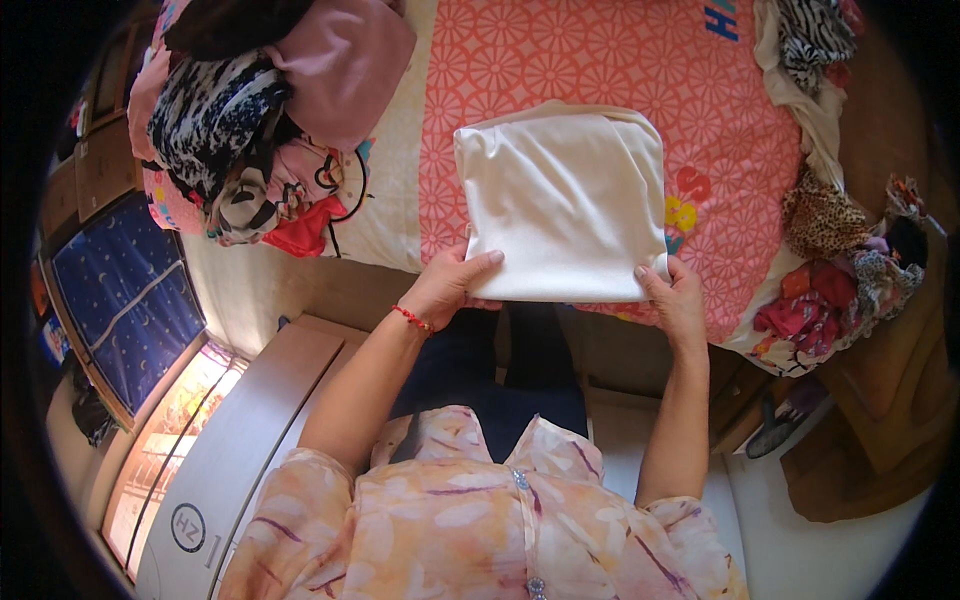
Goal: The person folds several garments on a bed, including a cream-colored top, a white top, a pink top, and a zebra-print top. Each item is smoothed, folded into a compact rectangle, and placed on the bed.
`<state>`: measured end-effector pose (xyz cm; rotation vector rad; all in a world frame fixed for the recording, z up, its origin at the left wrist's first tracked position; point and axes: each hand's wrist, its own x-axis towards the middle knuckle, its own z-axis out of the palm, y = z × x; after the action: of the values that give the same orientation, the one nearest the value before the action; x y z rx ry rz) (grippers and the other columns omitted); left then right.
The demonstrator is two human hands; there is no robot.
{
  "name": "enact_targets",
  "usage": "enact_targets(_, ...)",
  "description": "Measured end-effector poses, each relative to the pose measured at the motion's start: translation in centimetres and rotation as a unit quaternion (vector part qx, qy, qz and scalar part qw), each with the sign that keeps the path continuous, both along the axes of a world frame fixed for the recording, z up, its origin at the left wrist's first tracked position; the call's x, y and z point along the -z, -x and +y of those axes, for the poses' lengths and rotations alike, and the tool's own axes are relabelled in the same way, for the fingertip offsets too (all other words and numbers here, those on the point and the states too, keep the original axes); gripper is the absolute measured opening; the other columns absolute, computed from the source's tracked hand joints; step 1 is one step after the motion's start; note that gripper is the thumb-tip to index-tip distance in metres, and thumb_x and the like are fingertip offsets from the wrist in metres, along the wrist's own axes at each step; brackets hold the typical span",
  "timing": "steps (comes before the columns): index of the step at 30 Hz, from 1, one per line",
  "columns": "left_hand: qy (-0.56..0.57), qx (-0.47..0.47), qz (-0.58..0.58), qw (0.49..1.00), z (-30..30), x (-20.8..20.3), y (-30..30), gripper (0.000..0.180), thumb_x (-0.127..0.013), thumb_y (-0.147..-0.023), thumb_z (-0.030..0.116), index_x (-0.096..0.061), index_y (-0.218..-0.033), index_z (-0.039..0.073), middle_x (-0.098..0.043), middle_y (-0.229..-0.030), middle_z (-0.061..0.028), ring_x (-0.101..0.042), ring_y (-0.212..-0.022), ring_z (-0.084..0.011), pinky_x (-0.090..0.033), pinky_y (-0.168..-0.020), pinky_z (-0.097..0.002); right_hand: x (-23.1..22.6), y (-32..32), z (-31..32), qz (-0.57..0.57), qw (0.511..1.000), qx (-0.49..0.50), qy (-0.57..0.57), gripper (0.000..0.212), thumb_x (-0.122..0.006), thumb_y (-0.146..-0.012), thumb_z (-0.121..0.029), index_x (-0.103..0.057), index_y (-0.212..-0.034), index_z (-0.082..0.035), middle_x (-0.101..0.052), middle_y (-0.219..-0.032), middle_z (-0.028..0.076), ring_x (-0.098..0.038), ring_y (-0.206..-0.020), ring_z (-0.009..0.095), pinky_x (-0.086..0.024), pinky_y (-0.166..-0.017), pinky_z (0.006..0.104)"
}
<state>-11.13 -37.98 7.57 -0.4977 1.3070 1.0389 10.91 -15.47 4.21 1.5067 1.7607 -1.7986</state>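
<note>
Right now, your left hand (450, 285) and right hand (680, 303) each pinch a near corner of the cream-white, smooth, folded cloth (565, 210), thumbs on top, fingers mostly hidden beneath. It lies or hovers at the near edge of the bed, over the coral-pink bedspread with pale wheel-like motifs (540, 55); I cannot tell how much of its weight the bed bears. Only the near corners are gripped, so the far end could slump or the layers slide apart if you lift quickly, the fabric looking slippery. Slanting creases run down its right half; pressing them flat unsmoothed could set them in, and an uneven pull would skew the rectangle. Let go here and the front could slip off the bed's edge. Your red beaded bracelet (412, 320) might also snag the weave.
</note>
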Motion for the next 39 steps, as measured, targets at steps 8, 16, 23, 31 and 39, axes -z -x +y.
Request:
enact_targets(8,-0.161,0.004,0.133,0.978,4.2,-2.9,6.8,0.039,-0.061,-0.086,0.028,-0.055,-0.116,0.004,-0.063,-0.105,-0.0048,-0.062,-0.094,-0.0161,-0.054,-0.076,-0.0332,-4.7,9.2,4.6,0.210,0.959,0.133,0.137,0.027,-0.060,-0.088,-0.024,-0.060,-0.106,-0.004,-0.063,-0.090,0.000,-0.060,-0.075,0.009,-0.049,-0.063,0.0240)
enact_targets(16,-0.188,-0.023,0.353,0.916,4.7,-3.8,7.6,0.031,-0.063,-0.087,0.019,-0.058,-0.111,-0.001,-0.064,-0.099,-0.0043,-0.060,-0.088,-0.0112,-0.051,-0.078,-0.0268,-6.0,10.2,3.7,0.263,0.954,0.140,0.038,0.033,-0.064,-0.087,-0.017,-0.056,-0.113,0.001,-0.063,-0.100,0.005,-0.060,-0.085,0.011,-0.051,-0.072,0.0255)
enact_targets(23,-0.094,-0.001,0.306,0.947,-0.4,3.9,-0.9,0.024,-0.058,-0.091,0.018,-0.058,-0.106,0.000,-0.063,-0.095,-0.0037,-0.058,-0.083,-0.0080,-0.048,-0.076,-0.0243,0.2,3.3,-1.7,0.133,0.964,0.197,0.116,0.025,-0.060,-0.089,-0.012,-0.056,-0.110,0.000,-0.064,-0.096,0.004,-0.060,-0.080,0.009,-0.050,-0.068,0.0236)
enact_targets(31,-0.032,0.112,0.346,0.931,-2.6,6.2,-1.0,0.018,-0.059,-0.088,0.013,-0.055,-0.098,-0.002,-0.062,-0.086,-0.0059,-0.058,-0.080,-0.0094,-0.048,-0.069,-0.0267,3.7,0.3,-1.9,0.061,0.996,0.069,-0.020,0.019,-0.058,-0.090,-0.011,-0.058,-0.105,0.000,-0.062,-0.096,0.004,-0.060,-0.080,0.010,-0.051,-0.068,0.0246)
enact_targets(39,-0.024,-0.034,0.328,0.944,-1.8,4.9,0.8,0.041,-0.065,-0.085,0.016,-0.049,-0.118,-0.003,-0.059,-0.110,-0.0113,-0.057,-0.100,-0.0160,-0.048,-0.084,-0.0298,2.2,4.0,0.3,0.135,0.969,0.136,-0.155,0.039,-0.061,-0.089,-0.020,-0.052,-0.118,0.005,-0.062,-0.105,0.010,-0.058,-0.096,0.015,-0.047,-0.082,0.0286)
